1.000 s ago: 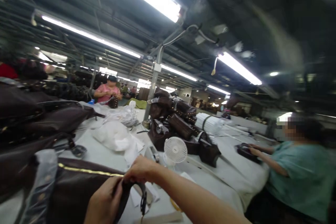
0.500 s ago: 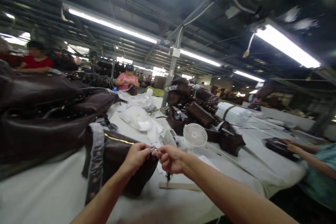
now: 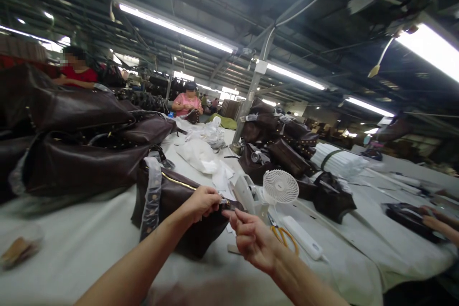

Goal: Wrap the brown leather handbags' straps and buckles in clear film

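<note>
A dark brown leather handbag (image 3: 172,201) with a gold zip line and a plastic-wrapped studded strap lies on the white table (image 3: 71,248) in front of me. My left hand (image 3: 202,202) is closed in a pinch on the bag's top right end, at the zip. My right hand (image 3: 253,239) hovers just right of it, palm up, fingers loosely curled, fingertips near the same spot; I see nothing in it.
A heap of brown bags (image 3: 79,148) fills the left. More bags (image 3: 283,153), white wrapping (image 3: 204,158), a small white fan (image 3: 280,187), orange-handled scissors (image 3: 285,236) and a white bar (image 3: 303,239) lie ahead. Other people work at the far side and right edge (image 3: 435,222).
The view has swung down and left. My hands met at the bag's zip end; now the right hand has drawn back slightly while the left keeps its pinch.
</note>
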Motion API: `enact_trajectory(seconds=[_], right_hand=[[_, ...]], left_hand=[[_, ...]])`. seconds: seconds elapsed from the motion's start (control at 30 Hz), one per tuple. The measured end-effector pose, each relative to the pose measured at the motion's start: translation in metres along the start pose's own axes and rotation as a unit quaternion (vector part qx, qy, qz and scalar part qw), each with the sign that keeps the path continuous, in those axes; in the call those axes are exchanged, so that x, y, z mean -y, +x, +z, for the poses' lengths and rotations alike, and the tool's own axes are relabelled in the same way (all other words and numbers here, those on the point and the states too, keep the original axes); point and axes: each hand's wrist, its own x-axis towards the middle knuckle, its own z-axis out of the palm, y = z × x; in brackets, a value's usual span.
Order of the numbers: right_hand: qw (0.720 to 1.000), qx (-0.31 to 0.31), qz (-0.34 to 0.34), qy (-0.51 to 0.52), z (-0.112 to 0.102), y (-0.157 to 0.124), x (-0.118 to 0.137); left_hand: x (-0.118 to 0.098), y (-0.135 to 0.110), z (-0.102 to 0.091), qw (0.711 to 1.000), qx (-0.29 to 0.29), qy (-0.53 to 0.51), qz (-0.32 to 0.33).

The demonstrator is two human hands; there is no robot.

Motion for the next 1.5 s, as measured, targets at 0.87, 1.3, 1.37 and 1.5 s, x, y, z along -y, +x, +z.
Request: enact_trajectory(seconds=[0.87,1.3,1.37,1.5], right_hand=[[0.105,-0.17,-0.64,-0.742,-0.013,0.069,0.016],[0.368,-0.148,-0.714,-0.578,-0.036,0.063,0.021],[0.445,-0.127,-0.679,-0.57,-0.038,0.058,0.027],[0.593,-0.11,-0.594,-0.533,-0.044,0.05,0.034]], left_hand=[[-0.006,-0.015,0.014,0.999,0.004,-0.048,0.024],[0.031,-0.029,0.008,0.96,-0.115,0.109,0.231],[0.03,-0.028,0.012,0.924,-0.146,0.176,0.306],[0.035,-0.018,0.024,0.873,-0.178,0.238,0.387]])
